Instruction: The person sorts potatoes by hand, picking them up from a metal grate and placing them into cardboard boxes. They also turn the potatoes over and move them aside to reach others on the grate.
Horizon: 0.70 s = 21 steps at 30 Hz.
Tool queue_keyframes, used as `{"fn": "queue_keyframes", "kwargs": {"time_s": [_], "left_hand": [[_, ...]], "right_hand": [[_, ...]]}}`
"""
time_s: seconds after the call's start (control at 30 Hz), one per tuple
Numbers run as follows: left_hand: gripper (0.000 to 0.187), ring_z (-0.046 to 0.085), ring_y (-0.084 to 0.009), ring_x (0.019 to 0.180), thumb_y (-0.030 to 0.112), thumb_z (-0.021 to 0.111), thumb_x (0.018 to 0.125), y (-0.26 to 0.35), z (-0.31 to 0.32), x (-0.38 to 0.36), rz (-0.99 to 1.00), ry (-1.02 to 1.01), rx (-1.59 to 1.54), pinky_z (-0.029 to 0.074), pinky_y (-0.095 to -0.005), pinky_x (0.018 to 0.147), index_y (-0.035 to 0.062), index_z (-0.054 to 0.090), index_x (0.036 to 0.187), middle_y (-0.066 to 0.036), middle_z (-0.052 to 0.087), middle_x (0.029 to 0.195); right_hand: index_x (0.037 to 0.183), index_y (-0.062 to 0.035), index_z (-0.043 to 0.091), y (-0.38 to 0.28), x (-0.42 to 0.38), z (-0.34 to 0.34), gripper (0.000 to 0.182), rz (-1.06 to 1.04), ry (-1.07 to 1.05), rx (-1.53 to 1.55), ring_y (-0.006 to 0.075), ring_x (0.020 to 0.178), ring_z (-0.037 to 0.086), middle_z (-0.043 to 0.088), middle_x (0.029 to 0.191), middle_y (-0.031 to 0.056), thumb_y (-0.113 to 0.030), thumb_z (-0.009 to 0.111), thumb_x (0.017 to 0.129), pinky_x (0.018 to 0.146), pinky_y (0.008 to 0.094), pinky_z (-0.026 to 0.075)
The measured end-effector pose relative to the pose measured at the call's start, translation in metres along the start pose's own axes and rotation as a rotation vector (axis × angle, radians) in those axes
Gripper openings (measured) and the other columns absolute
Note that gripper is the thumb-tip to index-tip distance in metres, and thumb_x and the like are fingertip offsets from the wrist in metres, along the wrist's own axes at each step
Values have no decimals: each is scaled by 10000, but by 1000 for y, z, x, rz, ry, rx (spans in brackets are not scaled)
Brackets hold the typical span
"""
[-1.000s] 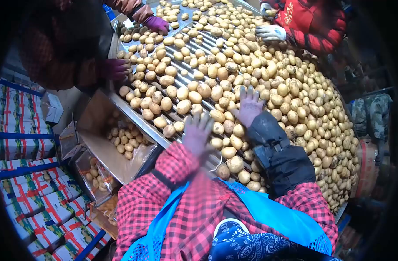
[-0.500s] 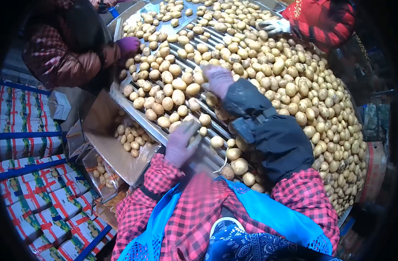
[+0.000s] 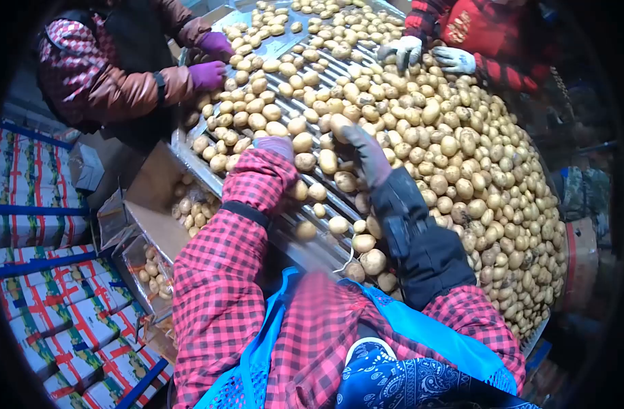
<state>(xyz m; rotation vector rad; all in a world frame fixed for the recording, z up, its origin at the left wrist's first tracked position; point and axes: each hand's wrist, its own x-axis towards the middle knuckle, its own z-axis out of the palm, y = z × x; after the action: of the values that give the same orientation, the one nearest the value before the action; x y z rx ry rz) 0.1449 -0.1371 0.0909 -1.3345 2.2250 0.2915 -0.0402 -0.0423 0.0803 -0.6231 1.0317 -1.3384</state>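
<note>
Both my hands wear purplish gloves and work among the potatoes (image 3: 328, 161) on a slatted metal table (image 3: 204, 174). My left hand (image 3: 275, 146) reaches forward over the left part of the slats, down among the potatoes. Its fingers are hidden behind the back of the hand and the checked sleeve. My right hand (image 3: 370, 158), below a dark sleeve cover, is closed with its fingertips against a pale oval potato (image 3: 339, 127). More potatoes lie close around both hands, and metal bars show between them.
A large potato heap (image 3: 489, 198) spreads to the right. Cardboard boxes (image 3: 152, 204) holding potatoes stand below the left edge. Stacked printed cartons (image 3: 43, 293) fill the lower left. Across the table, one co-worker's purple gloves (image 3: 208, 75) and another's white gloves (image 3: 455, 60) touch potatoes.
My left hand has moved forward, away from my body. The right hand has turned and shifted slightly toward me and right. Both co-workers now show two hands over the potatoes.
</note>
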Motion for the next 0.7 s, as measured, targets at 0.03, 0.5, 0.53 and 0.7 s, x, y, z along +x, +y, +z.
{"fn": "queue_keyframes", "kwargs": {"time_s": [0.03,0.5,0.53,0.7], "left_hand": [[534,595,-314,1187,383,661,844,-4,-20,-16,25,-73,-28,461,-410,1014,163,589,1326,-152,629,1279],[691,602,-323,1188,535,673,841,-61,40,15,223,72,-789,471,-398,1013,173,519,1410,-190,629,1275],[717,636,-246,1101,515,706,834,-59,38,-2,303,52,-1153,511,-369,951,140,515,1415,-157,654,1222],[760,587,-303,1118,273,667,870,-47,59,-95,707,-88,-2384,532,-392,906,125,303,1521,-181,475,1395]], "right_hand": [[1331,1,517,7,-14,-13,560,59,-107,382,306,1079,618,631,1207,174,-429,569,975,997,458,477],[1302,38,537,12,-104,8,766,370,-6,811,375,1049,592,638,1094,185,-630,506,930,1014,549,454],[1321,24,531,17,-106,6,751,384,-15,834,389,1063,583,627,1124,189,-615,527,926,1024,567,443],[1317,2,545,28,-121,11,694,374,-70,797,331,1104,588,636,1144,158,-583,484,949,1041,528,433]]}}
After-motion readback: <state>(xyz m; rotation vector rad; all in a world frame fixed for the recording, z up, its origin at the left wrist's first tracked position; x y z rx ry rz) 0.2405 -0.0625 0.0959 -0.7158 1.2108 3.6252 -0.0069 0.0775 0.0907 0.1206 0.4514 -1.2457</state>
